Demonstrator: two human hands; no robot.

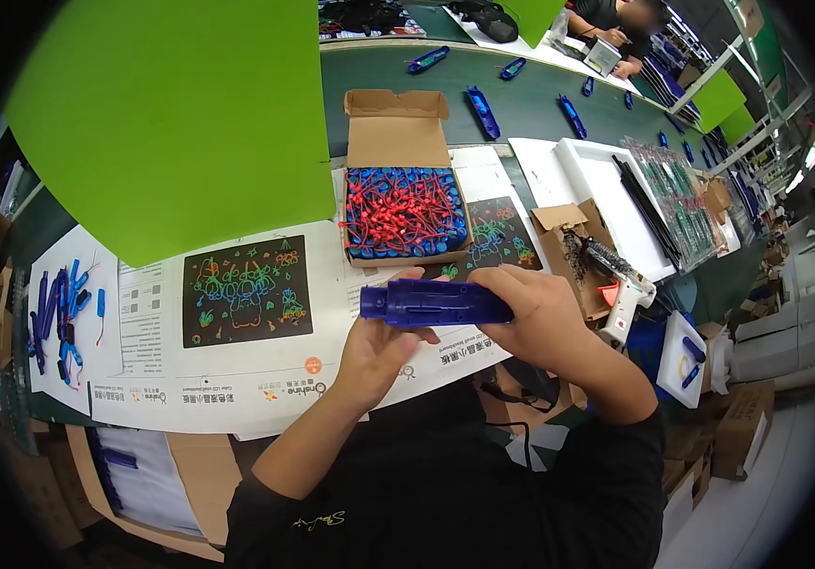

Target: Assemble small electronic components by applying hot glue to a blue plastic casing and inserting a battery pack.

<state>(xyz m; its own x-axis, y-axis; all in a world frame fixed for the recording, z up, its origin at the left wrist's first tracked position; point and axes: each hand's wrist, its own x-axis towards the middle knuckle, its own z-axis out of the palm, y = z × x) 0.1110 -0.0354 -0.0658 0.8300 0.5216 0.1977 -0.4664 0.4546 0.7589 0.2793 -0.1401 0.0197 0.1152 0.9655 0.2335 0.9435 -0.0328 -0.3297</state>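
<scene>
A dark blue plastic housing half [436, 302], long and hollow with ribs inside, is held level above the table in front of me. My right hand [542, 311] grips its right end, thumb and fingers wrapped around it. My left hand [378, 358] closes on the other end from below, its fingers partly hidden behind the housing. Just beyond stands an open cardboard box [407, 256] packed with blue cylindrical cells [455, 223] and red wires [398, 209].
Blue housings and wired cells [64, 318] lie at left on printed sheets [341, 365]. A green panel [180, 123] stands behind them. At right are a glue gun [625, 308], a small carton [559, 223] and a white foam tray [606, 194]. Housings sit on a green conveyor [531, 104]; a co-worker [616, 28] sits beyond.
</scene>
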